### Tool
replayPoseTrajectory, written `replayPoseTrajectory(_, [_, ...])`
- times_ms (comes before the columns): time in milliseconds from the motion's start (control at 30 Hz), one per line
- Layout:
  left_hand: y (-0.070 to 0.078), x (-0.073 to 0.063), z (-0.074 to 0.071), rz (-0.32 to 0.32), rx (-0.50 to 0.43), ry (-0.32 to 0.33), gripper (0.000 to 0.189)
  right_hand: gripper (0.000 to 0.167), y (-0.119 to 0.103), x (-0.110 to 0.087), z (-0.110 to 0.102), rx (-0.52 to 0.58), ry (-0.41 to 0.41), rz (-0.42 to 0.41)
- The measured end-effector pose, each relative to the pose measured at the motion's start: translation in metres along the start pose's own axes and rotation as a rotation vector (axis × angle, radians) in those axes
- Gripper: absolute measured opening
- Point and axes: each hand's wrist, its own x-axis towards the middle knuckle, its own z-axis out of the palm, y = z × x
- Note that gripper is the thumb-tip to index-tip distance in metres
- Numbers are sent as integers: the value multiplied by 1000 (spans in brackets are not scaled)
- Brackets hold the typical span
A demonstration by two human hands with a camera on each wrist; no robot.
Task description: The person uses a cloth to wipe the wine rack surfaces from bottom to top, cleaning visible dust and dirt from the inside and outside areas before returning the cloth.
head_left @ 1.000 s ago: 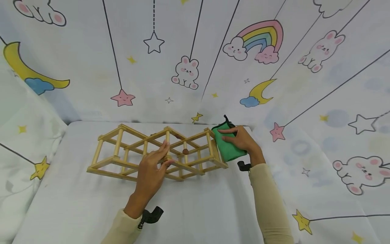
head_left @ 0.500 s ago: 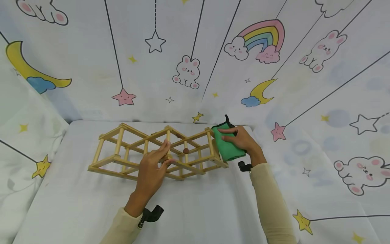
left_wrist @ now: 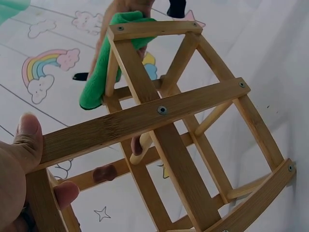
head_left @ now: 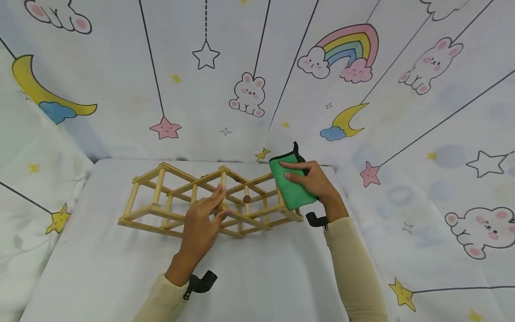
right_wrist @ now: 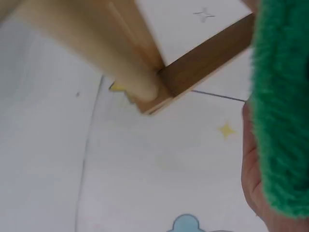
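Note:
A wooden lattice rack (head_left: 158, 188), a folding wine rack by its look, stands on the white-covered table. My left hand (head_left: 201, 223) grips its middle; in the left wrist view the thumb (left_wrist: 29, 133) and a finger (left_wrist: 66, 194) lie on either side of the slats. My right hand (head_left: 315, 179) holds a folded green cloth (head_left: 293, 192) with black edging and a loop, overlapping the rack's right end in the head view. The cloth's fluffy side (right_wrist: 285, 121) fills the right edge of the right wrist view. Reddish-brown patches (left_wrist: 104, 173) show on the rack's bars.
A white sheet printed with rabbits, stars, moons and a rainbow (head_left: 350, 49) hangs behind the table and at its sides. The table's back edge (head_left: 116, 159) runs close behind the rack. Dark wrist devices (head_left: 203, 281) sit at both sleeves.
My right hand has lifted the green cloth up and leftward, so it now overlaps more of the rack's right end. The left hand keeps its grip, and the rack stays in place.

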Motion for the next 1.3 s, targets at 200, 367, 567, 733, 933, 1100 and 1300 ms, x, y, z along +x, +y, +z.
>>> replayPoseTrajectory(200, [2,0,3,1,-2,-20,64,39,-10,-11,-11,-196,12,-27])
replayPoseTrajectory(367, [2,-1,0,12,12,8,64,36,-24,-17,-8,-206,-241,-81])
replayPoseTrajectory(567, [0,0,-1,8,8,13,64,29,-34,-9,-3,-420,-139,-124])
replayPoseTrajectory(733, [1,-1,0,-8,2,-11,64,30,-39,-13,-7,-391,-215,-111])
replayPoseTrajectory(933, [2,-1,-1,-6,7,5,63,30,-37,-6,-5,-432,-267,-168])
replayPoseTrajectory(1100, [0,-1,1,-9,-11,3,62,31,-41,-8,-8,-431,-233,-163])
replayPoseTrajectory(1300, [0,0,2,-5,-4,15,62,31,-48,-8,-4,-487,-243,-141])
